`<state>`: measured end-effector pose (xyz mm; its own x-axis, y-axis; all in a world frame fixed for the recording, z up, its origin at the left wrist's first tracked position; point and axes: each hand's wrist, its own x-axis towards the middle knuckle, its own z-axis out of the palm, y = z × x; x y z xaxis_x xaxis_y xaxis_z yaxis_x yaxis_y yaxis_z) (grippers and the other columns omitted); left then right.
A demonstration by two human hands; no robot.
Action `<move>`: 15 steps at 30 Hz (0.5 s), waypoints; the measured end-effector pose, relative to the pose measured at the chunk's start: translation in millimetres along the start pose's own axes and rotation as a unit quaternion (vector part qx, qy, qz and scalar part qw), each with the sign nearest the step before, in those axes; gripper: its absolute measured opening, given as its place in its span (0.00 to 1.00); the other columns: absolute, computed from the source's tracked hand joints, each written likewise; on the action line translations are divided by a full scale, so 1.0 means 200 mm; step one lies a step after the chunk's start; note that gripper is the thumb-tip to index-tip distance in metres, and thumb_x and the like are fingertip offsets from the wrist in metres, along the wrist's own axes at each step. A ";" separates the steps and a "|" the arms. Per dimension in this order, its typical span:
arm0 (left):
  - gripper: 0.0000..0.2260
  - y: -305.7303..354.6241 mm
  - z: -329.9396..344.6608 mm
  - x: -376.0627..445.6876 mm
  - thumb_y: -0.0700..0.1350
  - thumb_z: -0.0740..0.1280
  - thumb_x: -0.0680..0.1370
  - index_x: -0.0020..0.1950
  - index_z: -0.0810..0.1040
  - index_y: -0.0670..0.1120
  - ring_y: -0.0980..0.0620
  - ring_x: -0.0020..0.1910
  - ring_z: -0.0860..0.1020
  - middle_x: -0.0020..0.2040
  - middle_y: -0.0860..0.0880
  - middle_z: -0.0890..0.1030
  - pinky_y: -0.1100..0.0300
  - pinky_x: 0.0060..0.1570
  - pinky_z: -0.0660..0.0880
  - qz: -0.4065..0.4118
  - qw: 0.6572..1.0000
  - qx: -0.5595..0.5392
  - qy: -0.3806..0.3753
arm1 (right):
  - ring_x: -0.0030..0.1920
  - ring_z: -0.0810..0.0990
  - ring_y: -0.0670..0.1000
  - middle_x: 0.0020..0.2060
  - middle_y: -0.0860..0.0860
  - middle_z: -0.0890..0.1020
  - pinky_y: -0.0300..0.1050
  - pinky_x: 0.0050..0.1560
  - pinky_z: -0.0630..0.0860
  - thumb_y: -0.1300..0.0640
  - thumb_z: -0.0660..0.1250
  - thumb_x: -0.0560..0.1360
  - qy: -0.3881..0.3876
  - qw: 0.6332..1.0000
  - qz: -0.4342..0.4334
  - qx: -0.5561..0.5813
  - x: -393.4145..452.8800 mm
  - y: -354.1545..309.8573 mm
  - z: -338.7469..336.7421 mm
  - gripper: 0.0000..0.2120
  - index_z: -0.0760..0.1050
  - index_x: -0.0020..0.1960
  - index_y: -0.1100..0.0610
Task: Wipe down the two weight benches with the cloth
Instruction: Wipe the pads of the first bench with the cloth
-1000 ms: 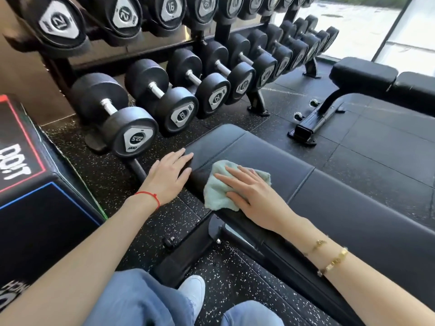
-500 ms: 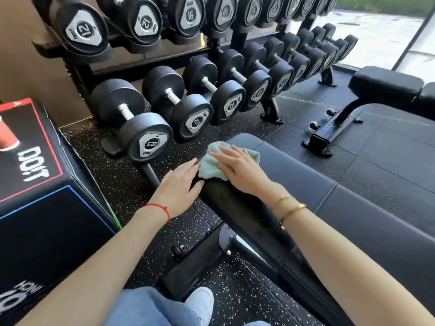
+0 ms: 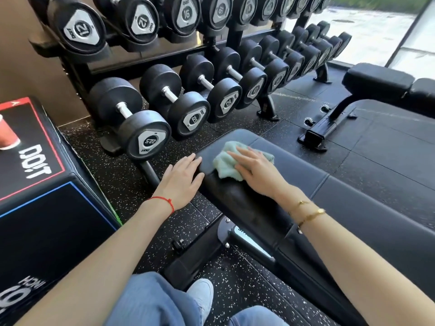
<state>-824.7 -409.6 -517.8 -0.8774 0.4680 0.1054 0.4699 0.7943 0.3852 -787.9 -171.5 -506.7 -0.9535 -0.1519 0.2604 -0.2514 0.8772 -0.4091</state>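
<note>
A black padded weight bench runs from the centre to the lower right. A pale green cloth lies bunched on its near end pad. My right hand lies flat on the cloth with straight fingers, pressing it onto the pad. My left hand rests open against the end edge of the same pad, fingers straight. A second black bench stands at the far right by the window.
A two-tier rack of black dumbbells stands just behind the bench end. A black plyo box with a red cup on it sits at left. The floor is speckled black rubber. My knees and a white shoe are below.
My right hand slid the cloth from the near side of the pad up and across toward its end. My left hand stayed at the pad's end edge.
</note>
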 end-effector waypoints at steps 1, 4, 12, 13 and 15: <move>0.23 0.02 0.00 0.00 0.52 0.54 0.83 0.78 0.58 0.50 0.53 0.78 0.53 0.79 0.50 0.57 0.45 0.75 0.52 -0.001 1.000 0.003 -0.001 | 0.73 0.64 0.58 0.70 0.53 0.71 0.57 0.74 0.57 0.53 0.59 0.80 -0.010 1.000 -0.010 0.005 -0.10 -0.03 -0.01 0.19 0.70 0.71 0.49; 0.23 0.06 0.00 0.00 0.53 0.53 0.83 0.78 0.58 0.50 0.52 0.78 0.53 0.79 0.50 0.57 0.45 0.75 0.51 -0.007 1.000 0.005 -0.011 | 0.74 0.62 0.55 0.72 0.49 0.68 0.55 0.74 0.57 0.47 0.54 0.81 -0.035 0.999 -0.031 0.001 -0.42 -0.13 -0.04 0.19 0.66 0.72 0.44; 0.23 0.24 0.03 -0.02 0.52 0.54 0.83 0.78 0.59 0.50 0.52 0.77 0.54 0.78 0.50 0.59 0.44 0.74 0.51 0.046 0.999 0.013 -0.018 | 0.75 0.57 0.47 0.74 0.45 0.64 0.42 0.75 0.50 0.53 0.56 0.82 0.044 0.996 0.080 -0.022 -0.81 -0.03 -0.23 0.20 0.64 0.73 0.43; 0.23 0.27 0.04 -0.03 0.52 0.55 0.83 0.78 0.60 0.50 0.52 0.77 0.54 0.78 0.50 0.59 0.44 0.74 0.52 0.053 0.998 0.008 -0.023 | 0.76 0.57 0.51 0.74 0.46 0.64 0.45 0.76 0.50 0.54 0.57 0.82 0.057 0.991 0.120 -0.025 -0.76 0.03 -0.24 0.21 0.64 0.73 0.43; 0.23 0.33 0.06 -0.04 0.52 0.55 0.83 0.78 0.59 0.51 0.51 0.77 0.54 0.78 0.50 0.59 0.44 0.74 0.52 0.062 0.997 0.004 -0.038 | 0.76 0.56 0.57 0.75 0.49 0.63 0.53 0.75 0.49 0.54 0.57 0.81 0.066 0.978 0.194 -0.039 -0.64 0.10 -0.24 0.21 0.63 0.73 0.43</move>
<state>-786.0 -356.5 -503.7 -0.8027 0.5908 0.0812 0.5754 0.7316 0.3657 -663.1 -112.1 -506.9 -0.9436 0.2542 0.2120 0.1423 0.8899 -0.4334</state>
